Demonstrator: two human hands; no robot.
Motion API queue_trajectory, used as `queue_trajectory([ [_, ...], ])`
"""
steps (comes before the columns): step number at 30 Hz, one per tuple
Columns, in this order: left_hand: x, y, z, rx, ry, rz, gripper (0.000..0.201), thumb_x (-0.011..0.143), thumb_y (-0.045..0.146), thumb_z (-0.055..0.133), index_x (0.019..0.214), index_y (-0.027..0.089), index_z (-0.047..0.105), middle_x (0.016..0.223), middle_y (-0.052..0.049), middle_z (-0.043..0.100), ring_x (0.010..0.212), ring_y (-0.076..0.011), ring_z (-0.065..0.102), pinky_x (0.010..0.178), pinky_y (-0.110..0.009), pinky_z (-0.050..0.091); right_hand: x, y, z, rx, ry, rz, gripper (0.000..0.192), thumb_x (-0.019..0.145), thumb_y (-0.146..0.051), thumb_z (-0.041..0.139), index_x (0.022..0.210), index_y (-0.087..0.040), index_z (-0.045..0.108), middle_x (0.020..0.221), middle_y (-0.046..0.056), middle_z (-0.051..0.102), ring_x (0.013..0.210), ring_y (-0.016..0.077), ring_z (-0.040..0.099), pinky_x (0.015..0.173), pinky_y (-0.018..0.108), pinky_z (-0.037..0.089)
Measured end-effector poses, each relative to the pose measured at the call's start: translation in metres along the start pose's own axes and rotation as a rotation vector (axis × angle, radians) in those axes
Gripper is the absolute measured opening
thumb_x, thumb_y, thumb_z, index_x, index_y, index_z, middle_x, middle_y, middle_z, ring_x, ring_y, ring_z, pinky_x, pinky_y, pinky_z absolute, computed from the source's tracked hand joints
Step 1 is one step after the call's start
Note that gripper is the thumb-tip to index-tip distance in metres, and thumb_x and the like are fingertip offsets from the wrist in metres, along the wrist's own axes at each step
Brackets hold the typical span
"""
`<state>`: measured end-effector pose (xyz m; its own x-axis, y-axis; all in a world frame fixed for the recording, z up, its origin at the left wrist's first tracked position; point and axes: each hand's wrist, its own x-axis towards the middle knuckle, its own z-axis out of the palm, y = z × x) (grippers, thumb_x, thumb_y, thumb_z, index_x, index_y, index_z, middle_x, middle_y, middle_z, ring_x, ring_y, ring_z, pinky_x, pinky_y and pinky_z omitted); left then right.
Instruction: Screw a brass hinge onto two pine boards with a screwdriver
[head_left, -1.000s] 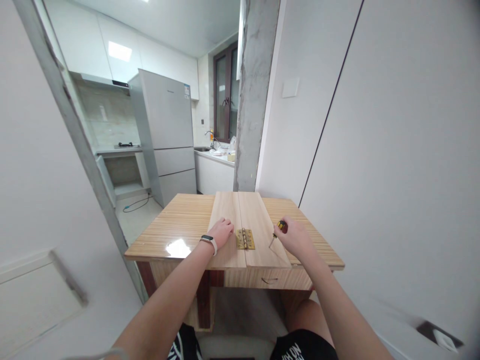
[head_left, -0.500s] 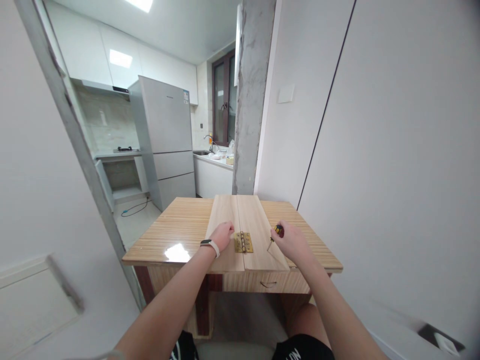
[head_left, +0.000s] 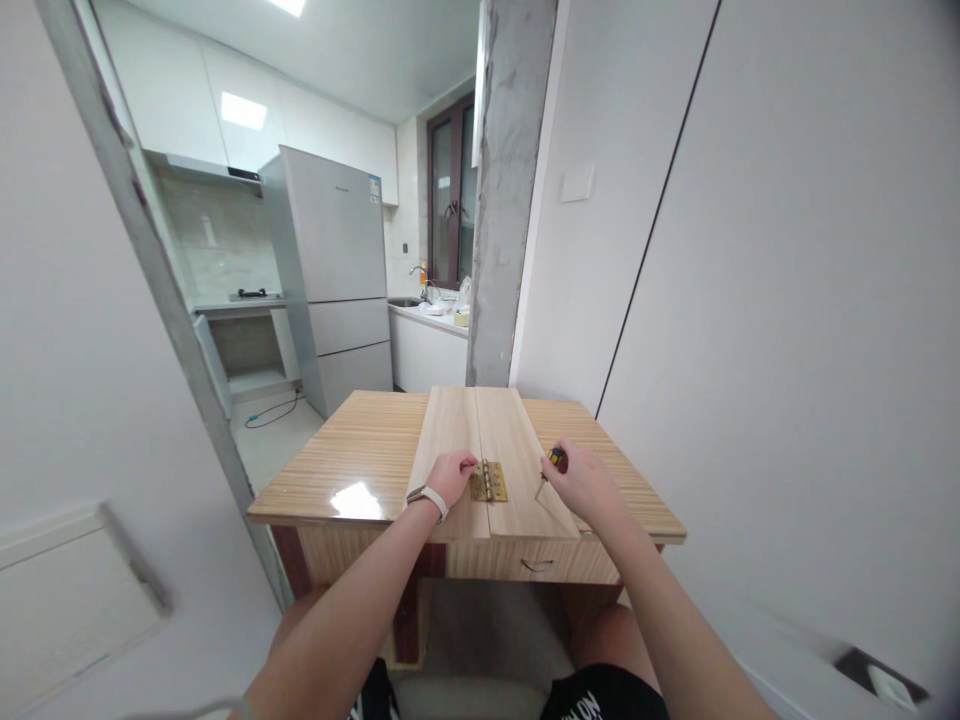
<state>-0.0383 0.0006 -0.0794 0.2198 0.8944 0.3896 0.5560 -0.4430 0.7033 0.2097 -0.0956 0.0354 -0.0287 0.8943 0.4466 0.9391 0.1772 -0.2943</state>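
Closed around a screwdriver, the right hand has its fingers wrapped over the red and yellow handle, and the thin metal shaft slants down toward 7 o'clock, its tip at or just above the right wooden board. Resting with fingers loosely curled, the left hand holds nothing and lies on the left wooden board, fingertips at the left edge of a brass hinge. A white band circles that wrist.

Both pale boards lie side by side along a striped wooden table, their seam running from 12 to 6 o'clock. Opened flat, the hinge straddles the seam near the table's near edge, between the two hands, at 3 o'clock from the left hand and 9 o'clock from the screwdriver. Whether screws sit in it is too small to tell.

A grey refrigerator stands beyond the table at 11 o'clock.
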Motion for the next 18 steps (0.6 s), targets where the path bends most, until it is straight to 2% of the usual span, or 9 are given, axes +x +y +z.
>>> queue_trajectory([
  [6,0.0,-0.002,0.0,0.06,-0.024,0.042,0.022,0.09,0.011,0.059,0.095,0.02,0.078,0.098,-0.004,0.078,0.092,-0.0179,0.07,0.09,-0.03,0.054,0.001,0.0,0.002,0.005,-0.018,-0.005,0.013,0.094,-0.031,0.057,0.087,-0.02,0.061,0.075,0.004,0.066,0.068,0.0168,0.056,0.063,0.027,0.031],
  [11,-0.004,-0.004,0.0,0.105,-0.038,0.044,0.019,0.088,0.012,0.062,0.095,0.021,0.077,0.097,-0.004,0.077,0.089,-0.0183,0.07,0.087,-0.03,0.054,0.005,0.0,0.005,0.067,-0.087,-0.121,0.011,0.094,-0.031,0.058,0.09,-0.021,0.061,0.086,0.004,0.068,0.081,0.0193,0.06,0.072,0.028,0.037],
  [15,-0.003,-0.006,0.001,0.128,-0.025,0.032,0.02,0.087,0.013,0.062,0.096,0.022,0.077,0.092,-0.004,0.077,0.086,-0.0182,0.069,0.083,-0.03,0.054,0.017,-0.013,-0.001,0.148,-0.016,-0.148,0.011,0.096,-0.029,0.055,0.099,-0.021,0.062,0.094,0.006,0.069,0.089,0.0204,0.062,0.078,0.029,0.04],
  [18,-0.001,-0.009,0.002,0.123,-0.018,0.042,0.022,0.087,0.012,0.062,0.098,0.022,0.077,0.09,-0.004,0.076,0.084,-0.0181,0.069,0.082,-0.029,0.054,0.027,-0.028,-0.008,0.167,-0.02,-0.167,0.01,0.096,-0.028,0.057,0.1,-0.021,0.062,0.091,0.005,0.07,0.084,0.0195,0.062,0.076,0.029,0.04],
])
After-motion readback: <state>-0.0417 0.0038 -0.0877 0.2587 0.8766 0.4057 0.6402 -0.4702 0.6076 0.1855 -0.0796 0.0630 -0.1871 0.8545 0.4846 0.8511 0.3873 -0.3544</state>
